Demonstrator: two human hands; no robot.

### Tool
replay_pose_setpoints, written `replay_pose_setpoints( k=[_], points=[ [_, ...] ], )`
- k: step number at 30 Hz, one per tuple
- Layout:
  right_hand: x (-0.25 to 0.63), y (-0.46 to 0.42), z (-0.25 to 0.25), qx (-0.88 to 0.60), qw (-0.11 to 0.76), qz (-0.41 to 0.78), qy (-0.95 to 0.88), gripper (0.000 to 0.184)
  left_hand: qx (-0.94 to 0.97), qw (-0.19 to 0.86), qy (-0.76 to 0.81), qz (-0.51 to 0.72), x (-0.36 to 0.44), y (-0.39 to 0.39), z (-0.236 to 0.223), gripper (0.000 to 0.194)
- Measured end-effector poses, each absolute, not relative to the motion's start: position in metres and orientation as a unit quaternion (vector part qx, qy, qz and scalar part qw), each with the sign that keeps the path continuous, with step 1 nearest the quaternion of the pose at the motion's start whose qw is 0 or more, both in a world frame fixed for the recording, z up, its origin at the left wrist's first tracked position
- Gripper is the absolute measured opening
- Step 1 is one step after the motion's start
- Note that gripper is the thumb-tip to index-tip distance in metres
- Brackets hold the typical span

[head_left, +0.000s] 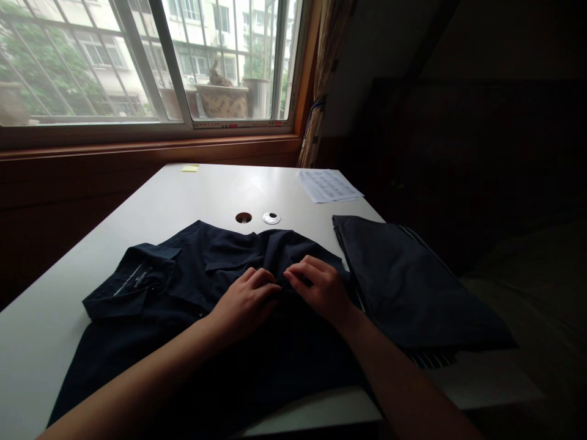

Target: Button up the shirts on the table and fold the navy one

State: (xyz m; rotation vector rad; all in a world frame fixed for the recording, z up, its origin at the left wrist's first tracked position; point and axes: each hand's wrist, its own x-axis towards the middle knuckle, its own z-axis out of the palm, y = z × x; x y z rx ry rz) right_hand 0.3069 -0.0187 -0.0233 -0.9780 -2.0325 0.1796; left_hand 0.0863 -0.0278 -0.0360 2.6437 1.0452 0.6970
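Note:
A dark navy collared shirt [229, 250] is spread on the white table, its collar [119, 290] with an inside label toward the left. Over the middle of the shirt, my left hand [247, 299] has its fingers bent and closed on the fabric near the front opening. Facing it, my right hand [318, 290] is in a pinch, thumb against fingers, at the same part of the shirt. The fingertips are close together but apart. Whether a button lies between them is too dark to tell.
A folded dark garment [408, 281] with pale stripes lies at the right, beside the shirt. Printed sheets [328, 185] and a yellow sticky note [189, 168] are at the far edge of the table [132, 208]. Two round cable holes sit beyond the shirt. Behind stands a window with potted plants outside.

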Motion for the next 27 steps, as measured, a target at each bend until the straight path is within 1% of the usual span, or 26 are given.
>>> replay_pose_setpoints(
  k=[2,6,12,15,17,20,25,27],
  points=[
    [0.306,-0.02,-0.023,-0.385,0.43,0.07,-0.813,0.004,0.891,0.121,0.363,0.245,0.088,-0.026,-0.04,0.02],
    [0.305,-0.02,-0.021,-0.382,0.426,0.055,-0.818,0.005,0.868,0.181,0.376,0.268,0.088,-0.021,-0.045,0.011],
    [0.303,-0.025,-0.007,-0.458,0.402,-0.058,-0.791,0.007,0.824,0.298,0.369,0.309,0.086,-0.02,-0.036,0.012],
    [0.303,-0.034,0.001,-0.448,0.389,-0.088,-0.8,0.012,0.796,0.354,0.377,0.315,0.084,-0.018,-0.031,0.016],
    [0.302,-0.039,0.004,-0.421,0.361,-0.086,-0.828,0.017,0.781,0.379,0.382,0.317,0.082,-0.016,-0.029,0.02],
    [0.299,-0.044,0.004,-0.398,0.31,-0.071,-0.86,0.018,0.763,0.406,0.382,0.328,0.08,-0.013,-0.028,0.022],
    [0.299,-0.043,-0.004,-0.416,0.255,-0.005,-0.873,0.028,0.738,0.442,0.386,0.332,0.076,-0.011,-0.028,0.021],
    [0.299,-0.042,-0.009,-0.421,0.24,0.012,-0.875,0.028,0.733,0.451,0.386,0.332,0.076,-0.011,-0.027,0.021]
  ],
)
